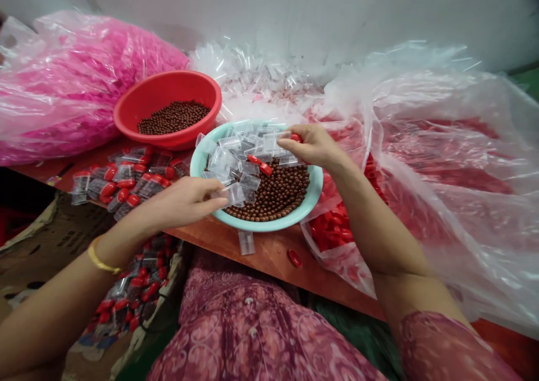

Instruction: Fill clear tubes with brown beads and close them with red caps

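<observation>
My left hand (189, 202) is at the near left rim of a pale green basin (314, 193), its thumb and fingers closed on a small clear plastic container (236, 194). Over the basin's far right side, my right hand (315, 145) is closed with a red cap (296, 138) in it. Clear containers lie against its fingertips; whether one is pinched there I cannot tell. Inside the basin are brown balls (282, 193) with a heap of empty clear containers (229, 159) on top. Two red caps (260, 164) rest among them.
Filled, red-capped containers (126, 179) lie left of the basin, and more fill a cardboard box (54, 229) below. Behind stand a red basin (126, 111) of brown balls and a bag of pink pieces (92, 78). Bags of red caps (442, 156) lie at right.
</observation>
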